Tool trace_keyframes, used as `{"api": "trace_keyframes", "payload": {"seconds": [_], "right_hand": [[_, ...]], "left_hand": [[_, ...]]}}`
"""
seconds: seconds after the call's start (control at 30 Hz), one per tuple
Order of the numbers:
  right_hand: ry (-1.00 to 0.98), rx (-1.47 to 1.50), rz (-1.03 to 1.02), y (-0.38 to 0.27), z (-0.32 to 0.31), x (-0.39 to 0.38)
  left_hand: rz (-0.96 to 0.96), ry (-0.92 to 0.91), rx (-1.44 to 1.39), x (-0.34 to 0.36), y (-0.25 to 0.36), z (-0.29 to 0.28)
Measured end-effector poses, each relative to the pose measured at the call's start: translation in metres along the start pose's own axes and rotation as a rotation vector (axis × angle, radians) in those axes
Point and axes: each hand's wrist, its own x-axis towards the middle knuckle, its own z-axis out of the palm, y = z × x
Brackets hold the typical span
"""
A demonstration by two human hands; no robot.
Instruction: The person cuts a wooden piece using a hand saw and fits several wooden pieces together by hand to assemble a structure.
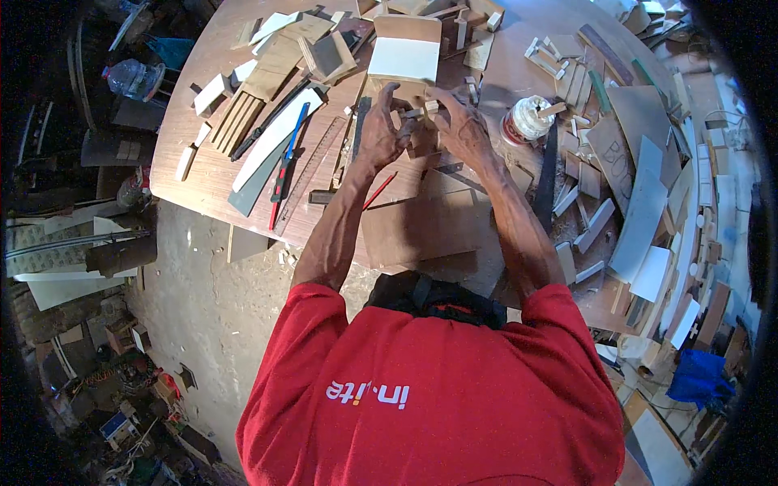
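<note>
1. Far left of my left hand: wood slats and offcuts (243,109) in loose stacks, flat and pale, raw cut edges.
2. Nearer left: long white strip (271,142), smooth laminate look; blue-handled tool (285,166) lying on it; brown ruler (312,166) beside, red pencil (379,190) just under my wrist.
3. Left hand (379,130): fingers curled, pinching the small wooden piece (417,121) from its left side.
4. That piece sits between both hands, on the round brown tabletop (194,174). Looks like small blocks being fitted together; can't tell how many are joined. My read: early to mid assembly, lots of loose parts unused.
5. Right hand (460,125): closed on the same piece from the right.
6. Just beyond the hands: boxy panel with white face (403,57).
7. Right: glue jar (527,120), clear, round, smeared; dark flat file-like bar (546,174); then grey and white board offcuts (640,219).
</note>
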Motion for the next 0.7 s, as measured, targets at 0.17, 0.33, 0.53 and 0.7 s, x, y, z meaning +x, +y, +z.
{"api": "trace_keyframes", "payload": {"seconds": [0.17, 0.33, 0.53, 0.7], "right_hand": [[-0.125, -0.02, 0.069, 0.001, -0.004, 0.001], [-0.094, 0.006, 0.041, 0.006, 0.0, -0.001], [-0.045, 0.008, -0.025, 0.009, -0.002, -0.001], [0.161, -0.133, -0.121, -0.01, -0.003, -0.006]], "left_hand": [[-0.053, -0.02, -0.029, 0.001, -0.001, 0.002], [-0.08, -0.037, -0.035, 0.004, -0.001, 0.003], [-0.068, -0.02, 0.0, 0.003, 0.008, 0.003], [0.029, 0.115, 0.071, -0.005, 0.01, -0.001]]}}
